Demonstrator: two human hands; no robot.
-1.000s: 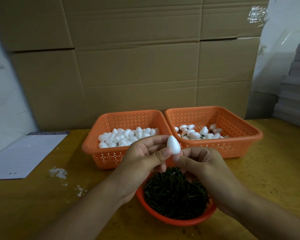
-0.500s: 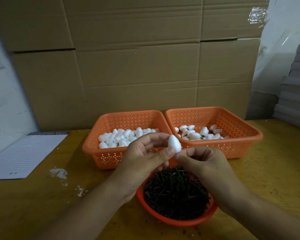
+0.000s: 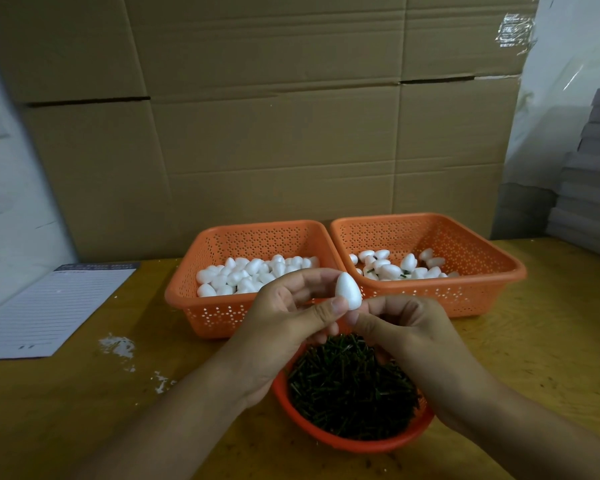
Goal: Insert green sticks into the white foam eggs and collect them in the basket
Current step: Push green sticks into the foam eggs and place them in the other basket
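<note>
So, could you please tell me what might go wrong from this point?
The foam egg is only pinched by the left hand while the right hand works at its base, so it could slip into the bowl of green sticks. A crooked push might chip foam, like the white crumbs on the table.

The foam egg (image 3: 348, 291) and both hands sit a little higher than a second ago. The right hand (image 3: 406, 327) has closed in under the egg, its fingertips now touching its lower end.
</note>
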